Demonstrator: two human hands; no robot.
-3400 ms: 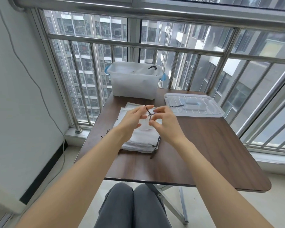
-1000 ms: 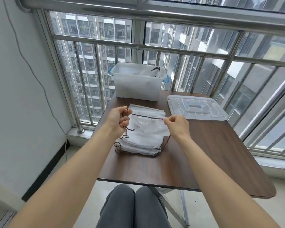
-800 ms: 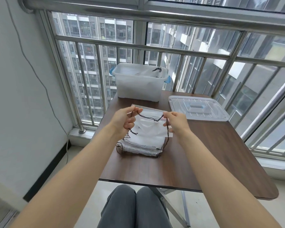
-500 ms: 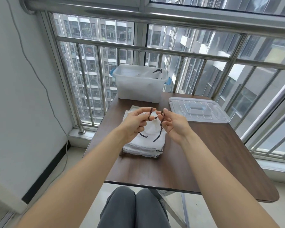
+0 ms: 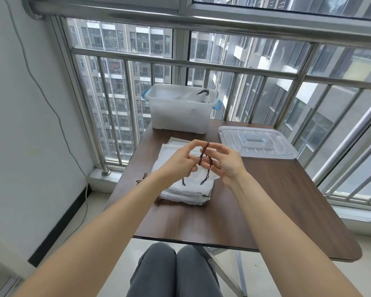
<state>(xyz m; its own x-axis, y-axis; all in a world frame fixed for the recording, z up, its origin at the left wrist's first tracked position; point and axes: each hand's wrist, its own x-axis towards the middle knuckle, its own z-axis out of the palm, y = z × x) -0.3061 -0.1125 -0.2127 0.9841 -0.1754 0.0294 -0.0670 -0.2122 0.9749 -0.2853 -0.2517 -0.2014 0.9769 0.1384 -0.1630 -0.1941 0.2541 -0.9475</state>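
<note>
1. Cord (image 5: 203,154): a dark-brown doubled strand held in the air between both hands, above the stack of white bags (image 5: 185,188). Its long axis is near upright, with the upper end leaning slightly right and away from the viewer. The top points up. Two loose tails hang down and end over the uppermost bag.
2. Left hand (image 5: 179,162): its fingers are curled. Thumb and forefinger meet on the upper end of the cord, and the lower fingers close beside its lower part.
3. Right hand (image 5: 226,165): its fingers are bent inward and pinch the same upper end from the opposite side. The two hands' fingertips are almost touching.
4. The stack lies flat on the table (image 5: 287,211), directly under the hands. Its near edge shows several layers, but the hands cover its middle.
5. Hard to make out: how the strands cross behind the fingers, and whether the cord is threaded into the top bag.
6. Further cord ends (image 5: 142,178) lie on the table at the stack's left edge, partly hidden by the left forearm.
7. Bin (image 5: 179,112): it stands at the table's far edge, and its cloudy walls blur the contents. Dark cords show at its rim.
8. Lid (image 5: 257,143): it lies flat just right of the bin.
9. The lower frame edge cuts off both forearms.
</note>
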